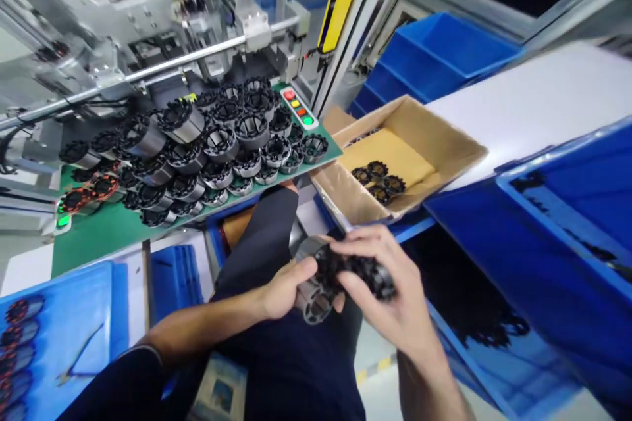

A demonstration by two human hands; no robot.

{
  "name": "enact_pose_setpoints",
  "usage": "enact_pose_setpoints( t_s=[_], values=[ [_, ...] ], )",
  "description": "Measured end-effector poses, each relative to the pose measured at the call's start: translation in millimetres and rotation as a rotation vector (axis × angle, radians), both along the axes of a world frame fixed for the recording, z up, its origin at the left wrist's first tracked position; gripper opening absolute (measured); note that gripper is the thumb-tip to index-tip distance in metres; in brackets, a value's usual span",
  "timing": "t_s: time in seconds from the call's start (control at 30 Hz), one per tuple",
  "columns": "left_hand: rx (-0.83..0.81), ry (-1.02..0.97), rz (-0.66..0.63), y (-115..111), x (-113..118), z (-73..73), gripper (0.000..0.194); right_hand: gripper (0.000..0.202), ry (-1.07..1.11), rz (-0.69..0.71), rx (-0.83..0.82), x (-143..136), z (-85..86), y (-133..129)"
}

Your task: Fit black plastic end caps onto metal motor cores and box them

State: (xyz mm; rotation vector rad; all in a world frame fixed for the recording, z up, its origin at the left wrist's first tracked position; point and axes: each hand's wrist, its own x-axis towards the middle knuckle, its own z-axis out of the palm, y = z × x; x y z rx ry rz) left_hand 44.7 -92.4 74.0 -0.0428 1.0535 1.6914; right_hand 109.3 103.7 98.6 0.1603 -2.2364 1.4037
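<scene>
You have a motor stator core (316, 289) held in front of your lap, just below the near edge of the green work table (113, 227), so that both hands can work on it at once. Your left hand (286, 286) comes in from the lower left with the forearm nearly level; its thumb and fingers pinch the metal ring from the side, the open bore facing down and toward you. Your right hand (390, 296) reaches in from the lower right, wrist bent, fingers curled and pressed together over a black toothed plastic insulator (368, 273) that sits against the core's upper end (whether it is fully seated I cannot tell, since your fingers cover the joint). Holding the ring by its wall leaves the end face free for the other hand, which seems to be why the grip is split this way.

On the green work table, beyond your hands, lies a crowded heap of finished stators (212, 145), stacked loosely. To the table's right stands an open cardboard box (444, 145) with a few black insulators (378, 181) on its paper liner, within easy reach of your right hand. Right of the box sit blue plastic bins (557, 230).
</scene>
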Motion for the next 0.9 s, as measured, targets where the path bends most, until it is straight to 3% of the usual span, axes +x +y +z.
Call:
enact_pose_setpoints(
  t_s=[0.1, 0.2, 0.4, 0.57, 0.73, 0.9],
  values=[
    [0.18, 0.15, -0.02, -9.3, 3.6, 13.6, 0.09, 0.033, 0.002, -0.11, 0.102, 0.1, 5.4, 1.0],
    [0.224, 0.126, 0.014, -16.3, 7.6, 27.5, 0.073, 0.054, -0.171, -0.151, 0.05, 9.2, 10.0, -3.8],
    [0.121, 0.23, -0.013, -18.1, 4.6, 49.9, 0.09, 0.066, -0.305, -0.147, -0.024, 20.8, 8.7, -20.5],
    [-0.08, 0.403, -0.043, -7.7, -9.5, 46.4, 0.096, 0.065, -0.196, -0.122, -0.02, 18.6, 5.4, -20.6],
    [-0.124, 0.439, 0.035, 0.9, -19.3, 36.3, 0.088, 0.075, 0.249, -0.014, 0.021, 4.3, -11.9, -11.3],
    [-0.103, 0.469, 0.118, -7.5, -9.2, 28.4, 0.079, 0.076, 0.227, -0.051, -0.064, 0.4, -26.0, -12.2]
  ],
)
